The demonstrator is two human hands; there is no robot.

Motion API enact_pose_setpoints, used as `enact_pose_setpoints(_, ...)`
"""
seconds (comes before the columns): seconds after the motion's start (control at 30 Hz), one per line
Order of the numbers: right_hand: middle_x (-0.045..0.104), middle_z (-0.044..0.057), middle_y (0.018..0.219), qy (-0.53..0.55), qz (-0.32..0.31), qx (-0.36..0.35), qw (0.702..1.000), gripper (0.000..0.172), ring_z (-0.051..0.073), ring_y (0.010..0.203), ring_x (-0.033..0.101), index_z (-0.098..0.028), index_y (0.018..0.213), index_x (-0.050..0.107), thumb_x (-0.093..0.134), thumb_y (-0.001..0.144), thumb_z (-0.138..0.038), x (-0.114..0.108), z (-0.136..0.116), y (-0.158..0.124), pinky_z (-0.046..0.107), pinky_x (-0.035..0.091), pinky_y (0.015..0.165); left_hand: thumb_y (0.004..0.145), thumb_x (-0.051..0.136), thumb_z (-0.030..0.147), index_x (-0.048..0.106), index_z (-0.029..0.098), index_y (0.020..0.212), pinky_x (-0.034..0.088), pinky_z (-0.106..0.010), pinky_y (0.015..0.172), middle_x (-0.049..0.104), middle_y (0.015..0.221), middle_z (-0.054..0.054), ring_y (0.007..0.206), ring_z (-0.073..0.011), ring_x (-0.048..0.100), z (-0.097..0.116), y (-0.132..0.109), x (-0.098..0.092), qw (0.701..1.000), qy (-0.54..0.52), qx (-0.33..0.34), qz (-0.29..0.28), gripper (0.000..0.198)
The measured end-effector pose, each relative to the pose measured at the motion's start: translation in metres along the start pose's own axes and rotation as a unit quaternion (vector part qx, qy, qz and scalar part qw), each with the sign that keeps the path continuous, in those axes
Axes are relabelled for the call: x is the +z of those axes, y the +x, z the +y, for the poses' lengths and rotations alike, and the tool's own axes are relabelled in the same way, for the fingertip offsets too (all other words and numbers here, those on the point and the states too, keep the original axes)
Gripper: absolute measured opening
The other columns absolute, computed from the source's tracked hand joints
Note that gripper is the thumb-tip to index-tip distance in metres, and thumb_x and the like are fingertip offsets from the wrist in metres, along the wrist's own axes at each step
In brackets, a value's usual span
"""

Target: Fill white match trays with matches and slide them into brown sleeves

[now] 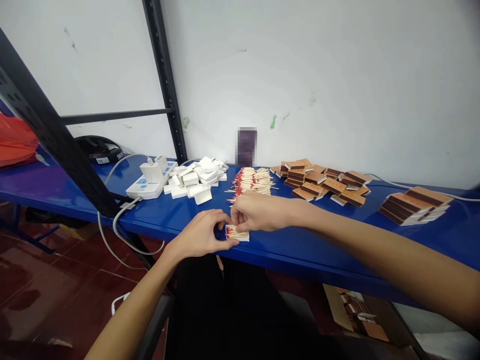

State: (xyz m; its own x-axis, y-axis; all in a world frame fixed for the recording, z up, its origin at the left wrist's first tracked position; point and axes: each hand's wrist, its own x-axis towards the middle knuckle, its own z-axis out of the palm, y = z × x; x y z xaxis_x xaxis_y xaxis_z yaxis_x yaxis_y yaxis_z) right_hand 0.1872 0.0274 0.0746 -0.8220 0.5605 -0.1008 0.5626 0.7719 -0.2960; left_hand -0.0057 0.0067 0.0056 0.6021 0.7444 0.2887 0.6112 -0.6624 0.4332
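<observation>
While the left hand (204, 232) reaches in from the left along the front edge of the blue table (300, 250), its thumb and fingers stand spread in a C about the left end of a small white tray (245, 239). The thumb lies along the near side; whether it presses on the tray, I cannot tell. The tray rests flat on the table, close to the front edge, with matches (232, 233) lying in it, their red heads toward the left. Over its far right part the right hand (258, 212) bends down, fingers curled in toward the palm; their tips are partly hidden, so I cannot tell whether they pinch a match.

Just beyond the right hand is a heap of loose matches (255, 180), which reaches back toward the wall (318, 75). To the left of that heap lies a jumble of white trays (200, 177), touching a white power strip (142, 190) with a plug-in adapter (152, 172). On the other side, brown matchbox sleeves (318, 182) lie in a loose pile, and well to their right sits a neater stack of matchboxes (414, 205). Below the table, an open carton (332, 300) holds more brown boxes.
</observation>
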Motion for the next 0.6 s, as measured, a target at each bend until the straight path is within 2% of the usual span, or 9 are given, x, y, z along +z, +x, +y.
enact_pose_setpoints(0.27, 0.069, 0.001, 0.066, 0.023, 0.028, 0.001, 0.999, 0.013, 0.011, 0.058, 0.058, -0.014, 0.079, 0.073, 0.06, 0.08, -0.013, 0.018, 0.014, -0.006, 0.022, 0.039, 0.058, 0.077, 0.072, 0.042, 0.065, 0.019, 0.091, 0.036, -0.026, 0.064, 0.055, 0.075, 0.003, 0.07, -0.0137, 0.051, -0.001, 0.0, 0.0, 1.0, 0.005, 0.0, -0.003, 0.028)
enact_pose_setpoints(0.5, 0.072, 0.003, 0.075, 0.032, 0.076, -0.004, 0.997, 0.012, 0.014, 0.063, 0.06, -0.015, 0.086, 0.073, 0.063, 0.082, -0.02, 0.024, 0.014, -0.009, 0.024, 0.039, 0.059, 0.079, 0.071, 0.043, 0.064, 0.019, 0.088, 0.036, -0.026, 0.064, 0.055, 0.075, 0.003, 0.07, -0.0137, 0.051, 0.0, 0.001, 0.0, 1.0, 0.005, 0.006, -0.003, 0.027)
enact_pose_setpoints(0.6, 0.073, 0.004, 0.082, 0.032, 0.083, -0.028, 0.996, 0.012, 0.015, 0.07, 0.062, -0.017, 0.087, 0.073, 0.063, 0.083, -0.024, 0.024, 0.009, -0.009, 0.025, 0.041, 0.063, 0.078, 0.071, 0.042, 0.058, 0.018, 0.078, 0.034, -0.026, 0.063, 0.051, 0.072, 0.004, 0.067, -0.013, 0.048, 0.0, 0.002, 0.0, 1.0, 0.015, 0.012, -0.001, 0.027)
